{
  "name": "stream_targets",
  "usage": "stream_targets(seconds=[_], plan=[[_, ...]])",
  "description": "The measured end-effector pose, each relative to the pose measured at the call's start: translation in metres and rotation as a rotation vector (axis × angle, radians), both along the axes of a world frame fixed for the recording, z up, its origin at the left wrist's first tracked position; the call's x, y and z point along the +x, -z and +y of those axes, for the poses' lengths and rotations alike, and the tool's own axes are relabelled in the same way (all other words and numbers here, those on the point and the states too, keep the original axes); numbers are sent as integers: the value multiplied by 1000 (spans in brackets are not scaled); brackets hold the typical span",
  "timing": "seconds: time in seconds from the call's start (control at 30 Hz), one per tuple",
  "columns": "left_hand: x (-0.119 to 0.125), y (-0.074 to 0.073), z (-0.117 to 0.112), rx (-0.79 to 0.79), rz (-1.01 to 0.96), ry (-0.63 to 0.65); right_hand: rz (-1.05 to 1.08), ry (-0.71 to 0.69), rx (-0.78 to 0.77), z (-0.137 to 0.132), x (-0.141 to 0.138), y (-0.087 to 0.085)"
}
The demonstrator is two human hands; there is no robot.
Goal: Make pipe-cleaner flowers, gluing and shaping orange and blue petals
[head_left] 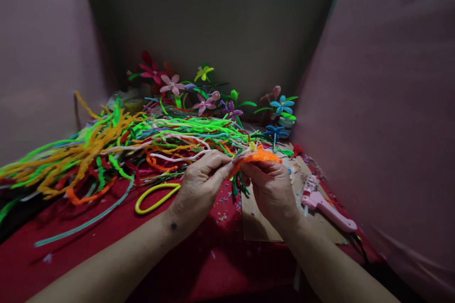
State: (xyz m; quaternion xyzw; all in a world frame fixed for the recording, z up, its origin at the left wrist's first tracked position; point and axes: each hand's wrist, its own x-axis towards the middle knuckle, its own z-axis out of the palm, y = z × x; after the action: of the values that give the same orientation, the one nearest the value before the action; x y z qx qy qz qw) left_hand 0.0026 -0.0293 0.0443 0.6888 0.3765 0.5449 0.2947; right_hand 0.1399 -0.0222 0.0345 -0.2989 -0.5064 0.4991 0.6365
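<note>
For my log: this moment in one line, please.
left hand: pinches orange pipe cleaner | right hand: holds it | near: pink glue gun

Red cloth [106, 227] covers my work surface. Loose pipe cleaners [106, 147] are heaped to my left, with green, yellow and orange mixed. Finished pipe-cleaner flowers [206, 102] stand at the back. To my right, a pink glue gun [322, 202] lies on a cardboard sheet [256, 227].

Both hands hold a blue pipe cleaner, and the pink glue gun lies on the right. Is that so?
No: the head view shows the pipe cleaner in the left hand and right hand is orange, not blue. The glue gun part holds.
</note>
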Motion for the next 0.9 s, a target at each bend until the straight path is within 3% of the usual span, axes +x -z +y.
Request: stream_targets(seconds=[0.6,0.9], plan=[[2,-5,-3,-29,-20,7,38,25,-61,-2,0,1],[3,-4,-3,-13,-38,38,128,-39,-129,-1,-3,-2]])
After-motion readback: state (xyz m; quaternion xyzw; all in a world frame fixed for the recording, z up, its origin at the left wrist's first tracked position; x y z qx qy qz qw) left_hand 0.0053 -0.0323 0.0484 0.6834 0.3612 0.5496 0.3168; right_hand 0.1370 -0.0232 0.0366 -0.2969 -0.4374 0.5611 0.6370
